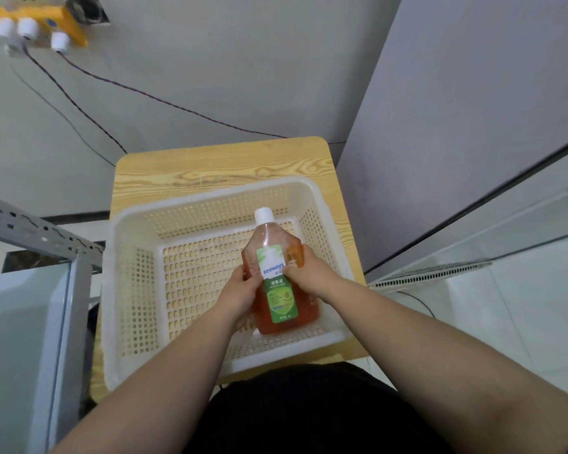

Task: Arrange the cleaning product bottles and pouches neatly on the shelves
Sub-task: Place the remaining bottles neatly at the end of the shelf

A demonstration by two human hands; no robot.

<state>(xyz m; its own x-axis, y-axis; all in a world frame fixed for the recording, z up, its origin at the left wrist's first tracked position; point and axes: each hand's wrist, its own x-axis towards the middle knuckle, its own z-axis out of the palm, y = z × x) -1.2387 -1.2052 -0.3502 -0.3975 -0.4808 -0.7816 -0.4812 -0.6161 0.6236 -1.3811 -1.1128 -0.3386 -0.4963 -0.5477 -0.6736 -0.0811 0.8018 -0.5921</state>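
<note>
Bottle (277,276) of amber liquid, white cap, green label, inside white basket (138,290), left hand (238,294) and right hand (307,271) clasping its sides, basket on wooden table (210,168).

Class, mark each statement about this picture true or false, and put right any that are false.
1. The left hand and right hand both grip the amber plastic bottle with a green label. True.
2. The bottle's cap is red. False: it is a white cap.
3. The white perforated plastic basket sits on the light wooden table. True.
4. Several other bottles lie in the basket. False: no other bottle shows in it.
</note>
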